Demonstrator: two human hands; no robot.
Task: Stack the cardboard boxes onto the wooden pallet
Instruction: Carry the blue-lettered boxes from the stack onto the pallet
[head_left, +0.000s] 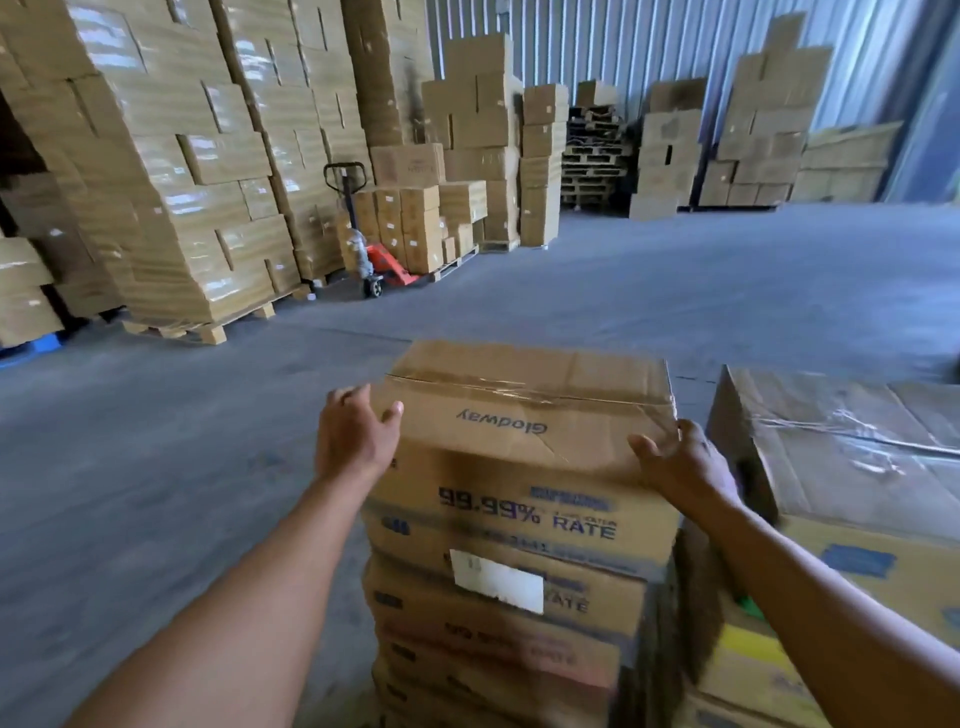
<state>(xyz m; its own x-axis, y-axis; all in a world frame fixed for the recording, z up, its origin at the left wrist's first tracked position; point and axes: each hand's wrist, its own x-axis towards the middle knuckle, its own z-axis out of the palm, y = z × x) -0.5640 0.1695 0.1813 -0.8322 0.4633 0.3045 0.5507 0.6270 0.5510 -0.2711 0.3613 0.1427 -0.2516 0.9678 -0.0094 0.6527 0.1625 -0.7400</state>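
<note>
A taped cardboard box (524, 415) printed "Glodway" and "99.99% RATE" sits on top of a column of similar boxes (498, 639) right in front of me. My left hand (356, 434) grips its near left top corner, thumb on the lid and fingers down the left side. At the near right top corner my right hand (678, 460) holds the box, thumb on the lid. The bottom of the column and whatever it stands on are out of view.
A bigger taped box stack (852, 467) stands close on the right. Wrapped pallet loads (171, 171) line the left wall, with an orange pallet jack (374, 260) beside them. Empty wooden pallets (592, 156) and more box stacks stand at the back. Grey concrete floor (675, 280) lies between.
</note>
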